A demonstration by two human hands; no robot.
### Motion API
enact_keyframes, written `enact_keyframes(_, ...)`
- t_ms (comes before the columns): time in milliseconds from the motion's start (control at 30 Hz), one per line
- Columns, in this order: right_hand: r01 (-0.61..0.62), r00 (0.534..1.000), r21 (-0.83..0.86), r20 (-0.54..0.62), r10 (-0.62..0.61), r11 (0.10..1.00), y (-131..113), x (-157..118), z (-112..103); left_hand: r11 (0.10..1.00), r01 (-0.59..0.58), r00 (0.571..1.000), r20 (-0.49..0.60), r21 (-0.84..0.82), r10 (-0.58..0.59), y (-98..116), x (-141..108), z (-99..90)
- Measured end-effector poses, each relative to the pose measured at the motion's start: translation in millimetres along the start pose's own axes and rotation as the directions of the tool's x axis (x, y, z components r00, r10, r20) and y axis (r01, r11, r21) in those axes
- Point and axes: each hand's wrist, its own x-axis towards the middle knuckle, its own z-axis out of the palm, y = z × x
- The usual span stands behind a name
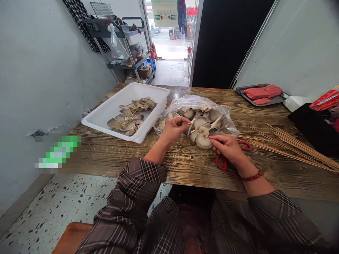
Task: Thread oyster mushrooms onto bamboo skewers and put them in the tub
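Mushroom cluster (203,140) sits between my two grips, at the near side of the clear plastic bag (196,100); can't tell if it touches the surface (182,169). It lies left of my right grip (227,147), which pinches the edge of its nearest cap, thumb against fingers, so right is nearer. Long axis runs roughly away from me, caps fanned. My left grip (173,129) is pinched on a thin mushroom piece (189,129), just left of the cluster; whether the two are joined, unclear. Containers: bag spread flat-ish, more mushrooms inside; white tub (104,131) left of the bag, nearer my left grip, grey-brown mushrooms loose on its floor; dark tray (239,92) far right, pinkish sticks (262,92) piled in it. Red-handled scissors (221,164) under my right grip, bamboo skewers (288,144) to the right.
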Motion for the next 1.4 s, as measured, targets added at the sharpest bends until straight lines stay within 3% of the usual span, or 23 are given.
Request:
enact_keyframes(200,0.015,1.0,0.027,0.01,-0.016,1.0,3.2,1.3,1.4,0.999,0.046,0.99,0.133,-0.014,-0.044,3.1,-4.9,5.5)
enact_keyframes(300,0.026,1.0,0.036,-0.014,-0.025,0.999,0.7,0.6,2.7,0.984,0.115,0.981,0.171,-0.139,-0.091,7.0,-7.0,6.3)
enact_keyframes(433,0.051,0.998,0.054,-0.032,-0.049,0.997,-2.7,-0.4,2.9,0.894,0.272,0.96,0.166,-0.356,-0.226,10.4,-6.3,4.1)
enact_keyframes(567,0.08,0.996,-0.004,-0.029,-0.08,0.997,-1.4,-0.5,1.4,0.833,0.357,0.934,0.183,-0.424,-0.307,8.4,-4.8,2.6)
enact_keyframes(733,0.133,0.987,-0.16,-0.065,-0.145,0.978,2.6,-0.1,2.7,0.878,0.32,0.944,0.197,-0.357,-0.264,4.3,-6.9,7.7)
enact_keyframes(900,0.272,0.947,-0.35,-0.065,-0.313,0.896,3.4,1.0,7.4,0.887,0.297,0.954,0.158,-0.355,-0.256,-4.0,-7.3,12.2)
enact_keyframes(1100,0.295,0.937,-0.392,-0.058,-0.343,0.871,2.8,0.5,4.3,0.95,0.213,0.973,0.144,-0.229,-0.183,-1.3,-7.5,11.6)
enact_keyframes(1200,0.286,0.933,-0.362,-0.105,-0.343,0.887,0.9,-0.7,0.8,0.983,0.14,0.988,0.077,-0.116,-0.131,3.0,-3.8,3.0)
enact_keyframes(1267,0.266,0.93,-0.351,-0.151,-0.334,0.898,-0.2,-1.0,-1.6,0.994,0.09,0.995,-0.036,-0.061,-0.092,3.4,0.8,-7.4)
enact_keyframes(1400,0.219,0.933,-0.311,-0.21,-0.292,0.925,-0.4,-0.1,-5.7,0.978,0.015,0.968,-0.248,0.207,0.037,2.0,8.8,-30.8)
